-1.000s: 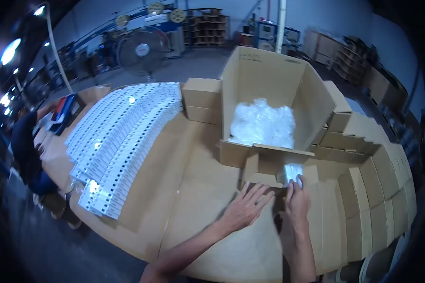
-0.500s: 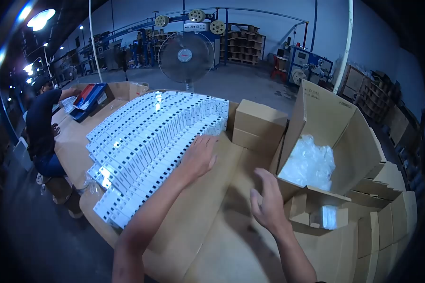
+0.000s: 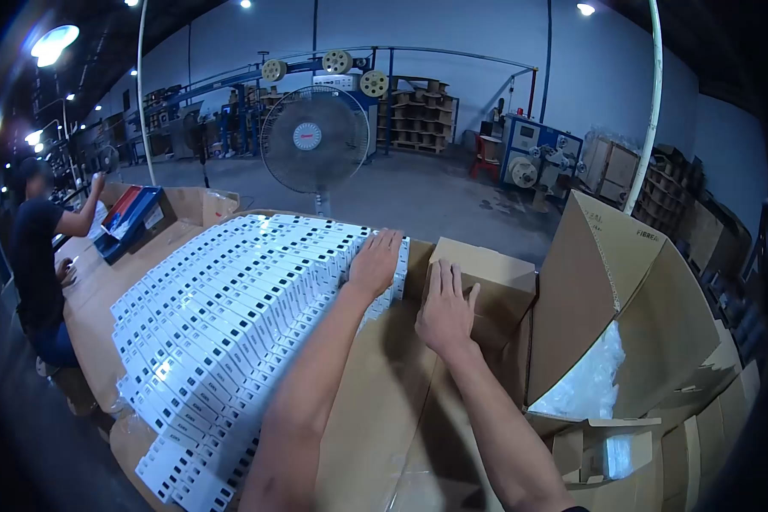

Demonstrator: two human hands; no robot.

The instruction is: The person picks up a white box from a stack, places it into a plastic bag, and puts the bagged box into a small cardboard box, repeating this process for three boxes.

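Rows of white boxes or devices with small dark openings point(image 3: 222, 299) stand stacked on the cardboard-covered table. My left hand point(image 3: 375, 263) lies on the far right end of these rows, fingers stretched and near each other. Just right of it, my right hand point(image 3: 447, 309) reaches to the near side of a closed brown carton point(image 3: 491, 260), its fingers extended and touching or nearly touching the carton's edge. Neither hand is wrapped round anything.
A tall open carton point(image 3: 580, 290) holding clear plastic bags point(image 3: 584, 380) stands at the right, with a small open box point(image 3: 572, 452) before it. A fan point(image 3: 316, 141) stands beyond the table. At the left, a co-worker point(image 3: 38, 247) is beside a blue tray point(image 3: 128, 230).
Both my hands have moved forward, the left to the far end of the white rows, the right to the brown carton. The view has shifted, and the co-worker's arm is raised.
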